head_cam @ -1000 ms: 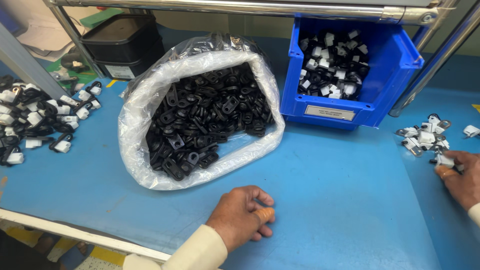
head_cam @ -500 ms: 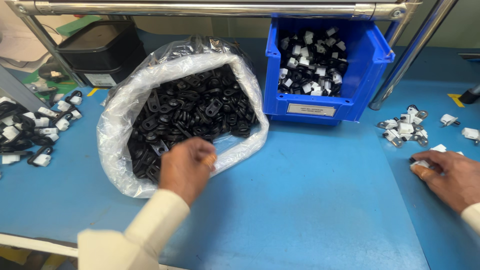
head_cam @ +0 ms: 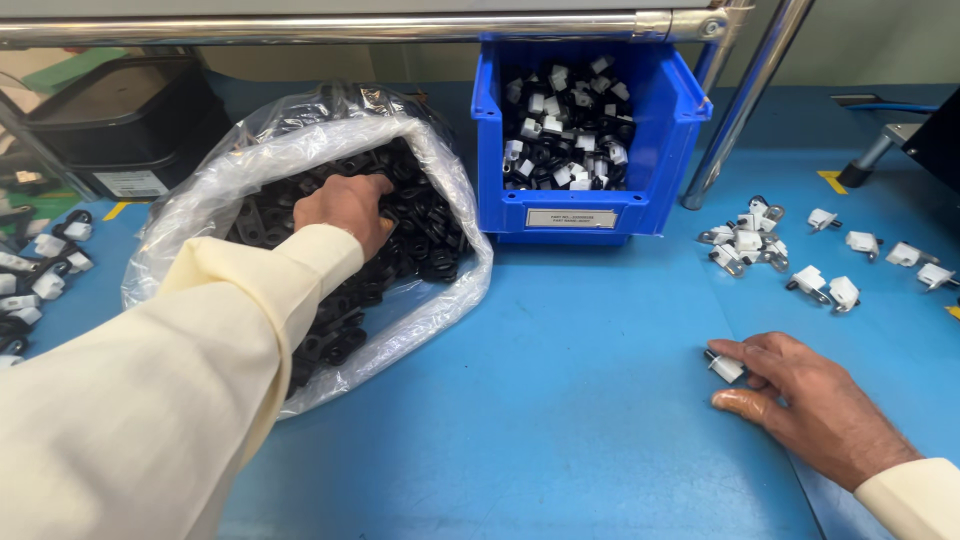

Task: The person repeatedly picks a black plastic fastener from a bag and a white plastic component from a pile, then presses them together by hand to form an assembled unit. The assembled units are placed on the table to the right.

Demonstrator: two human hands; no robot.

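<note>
Two hands are at work over a smooth blue tabletop (head_cam: 560,420). The left hand (head_cam: 345,208), in a cream sleeve, is sunk into the mouth of a crinkled clear plastic bag (head_cam: 440,300) at the far left, its fingers curled down among the black plastic clips (head_cam: 420,235) heaped inside — whether they have closed on one cannot be told, since the fingertips are buried in the pile. The clips are small, glossy and looped, tumbled loosely against each other.

The right hand (head_cam: 800,400) lies palm down on the table at the near right, fingers loosely spread, with a small white part (head_cam: 727,367) pinned between the thumb and forefinger tips; a short dark stub sticks out of its left end.

Beyond that hand, to the far right, a loose scatter of white pieces with metal ends (head_cam: 790,250) lies on the bare surface. Just right of the bag stands a blue plastic bin (head_cam: 570,215), open-topped, holding mixed black and white parts. A shiny metal rail (head_cam: 320,25) runs across the far edge, with a slanted metal post (head_cam: 745,100) beside the bin. At the far left edge sit more white and black assemblies (head_cam: 40,280) and a black box (head_cam: 120,120).
</note>
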